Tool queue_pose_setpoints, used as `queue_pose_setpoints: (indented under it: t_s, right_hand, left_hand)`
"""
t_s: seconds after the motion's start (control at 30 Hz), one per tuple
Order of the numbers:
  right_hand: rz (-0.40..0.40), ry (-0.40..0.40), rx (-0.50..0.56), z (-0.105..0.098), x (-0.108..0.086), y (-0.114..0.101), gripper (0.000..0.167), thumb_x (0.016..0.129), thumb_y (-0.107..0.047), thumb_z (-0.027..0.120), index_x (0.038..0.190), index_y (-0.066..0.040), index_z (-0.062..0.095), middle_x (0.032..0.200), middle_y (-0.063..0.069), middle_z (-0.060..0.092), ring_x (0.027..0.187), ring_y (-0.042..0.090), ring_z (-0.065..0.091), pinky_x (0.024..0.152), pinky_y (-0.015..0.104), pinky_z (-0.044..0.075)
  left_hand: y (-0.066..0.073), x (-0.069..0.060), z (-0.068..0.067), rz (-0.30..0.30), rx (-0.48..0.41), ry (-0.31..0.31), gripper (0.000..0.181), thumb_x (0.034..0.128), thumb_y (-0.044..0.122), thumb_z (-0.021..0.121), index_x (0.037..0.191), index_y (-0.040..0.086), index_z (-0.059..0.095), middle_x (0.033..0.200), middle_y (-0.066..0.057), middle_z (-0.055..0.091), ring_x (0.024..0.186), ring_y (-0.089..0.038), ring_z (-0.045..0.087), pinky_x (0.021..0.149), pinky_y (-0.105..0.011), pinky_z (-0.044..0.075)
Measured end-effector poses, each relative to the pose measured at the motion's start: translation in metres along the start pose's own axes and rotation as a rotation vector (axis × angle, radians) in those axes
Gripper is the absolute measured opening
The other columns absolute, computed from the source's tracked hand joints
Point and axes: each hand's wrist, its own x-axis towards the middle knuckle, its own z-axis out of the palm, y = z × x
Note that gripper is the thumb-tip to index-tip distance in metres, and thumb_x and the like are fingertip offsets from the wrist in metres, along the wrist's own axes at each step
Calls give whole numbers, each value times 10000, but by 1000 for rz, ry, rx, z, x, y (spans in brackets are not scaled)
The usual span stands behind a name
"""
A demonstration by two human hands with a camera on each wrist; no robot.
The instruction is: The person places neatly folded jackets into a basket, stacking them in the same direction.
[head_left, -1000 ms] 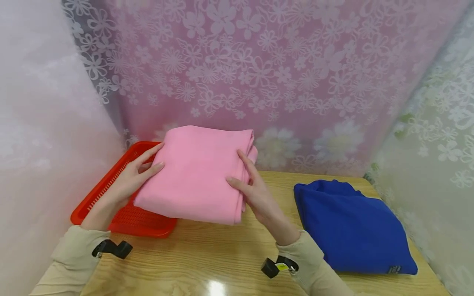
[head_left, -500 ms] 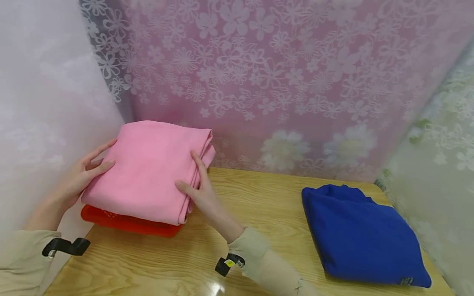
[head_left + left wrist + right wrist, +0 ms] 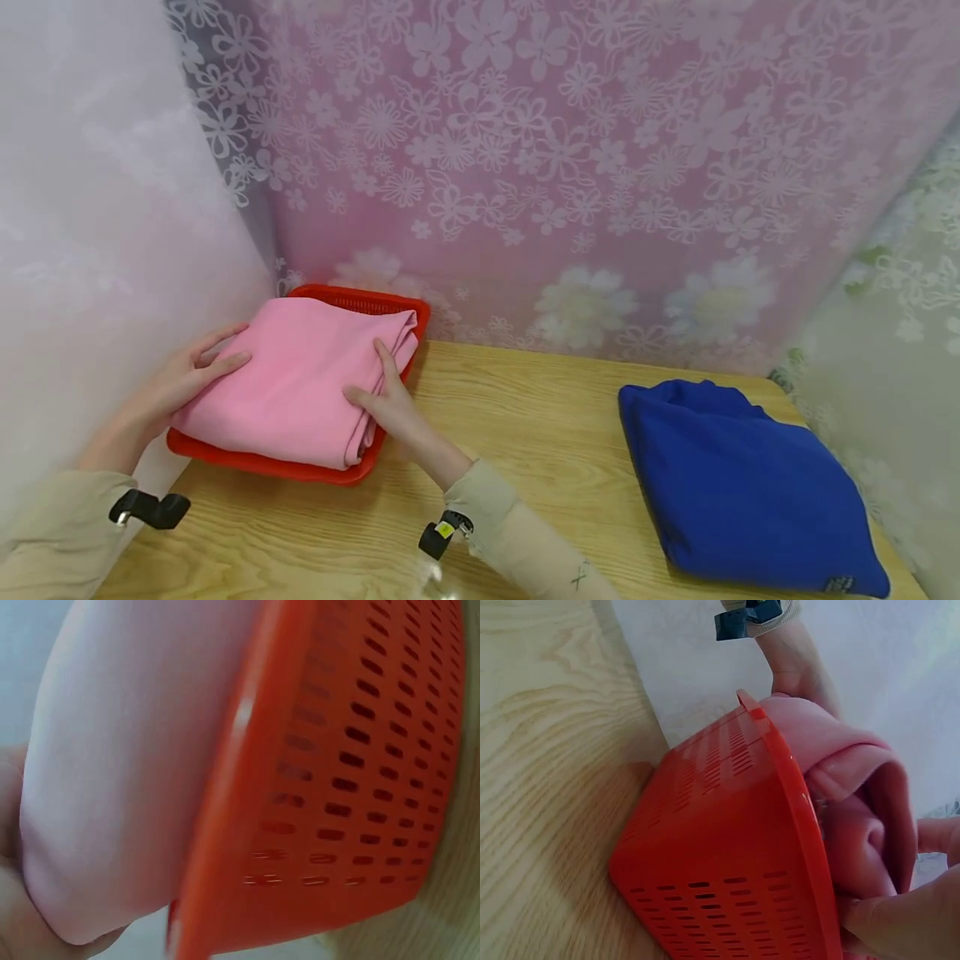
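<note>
A folded pink cloth is held at the mouth of a red basket, most of the opening being covered by it in the head view; how far down inside it reaches is hidden. Its left edge is pinched by the left-hand grip, the thumb being laid on top and part of the hand being hidden under the fold. The layered right edge is likewise pinched by the right-hand grip, with thumb and forefinger seen on the upper face. In the wrist views the cloth is seen bulging above the rim, and the basket walls are pierced by rows of slots.

On the counter, well to the right, a folded blue garment is laid; near its lower right corner a small dark patch is borne, marked with pale lettering too small to be read. A yellow sticker is carried on the black right wrist mount, and its marking cannot be made out. On the beige right sleeve a dark cross-like mark is seen, with smaller marks just above it. The background is formed by a pink floral curtain.
</note>
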Motion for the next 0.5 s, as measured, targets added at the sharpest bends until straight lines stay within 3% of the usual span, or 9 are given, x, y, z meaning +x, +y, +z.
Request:
queue_pose_setpoints:
  t_s: [0.13, 0.3, 0.5]
  right_hand:
    - [22, -14, -12, -2, 0, -2, 861, 962, -144, 669, 1640, -225, 146, 1667, 97, 184, 1505, 244, 228, 1221, 471, 230]
    - [31, -11, -31, -4, -2, -4, 870, 962, -111, 660, 1644, -201, 127, 1677, 95, 157, 1513, 241, 207, 1224, 460, 223]
    - [63, 19, -41, -7, -6, -7, 879, 938, -84, 670, 1642, -161, 147, 1673, 114, 180, 1505, 249, 225, 1217, 456, 242]
  left_hand:
    - [-3, 6, 8, -7, 7, 9, 821, 1002, 513, 564, 1642, 227, 139, 1628, -321, 151, 1299, -552, 387, 983, -700, 418]
    - [-2, 11, 16, 3, 33, 18, 821, 1004, 499, 567, 1640, 196, 147, 1593, -363, 201, 1291, -548, 396, 993, -710, 402]
    - [1, 15, 28, 77, 129, 42, 783, 1010, 422, 579, 1610, 65, 224, 1558, -372, 268, 1306, -547, 379, 1002, -706, 397]
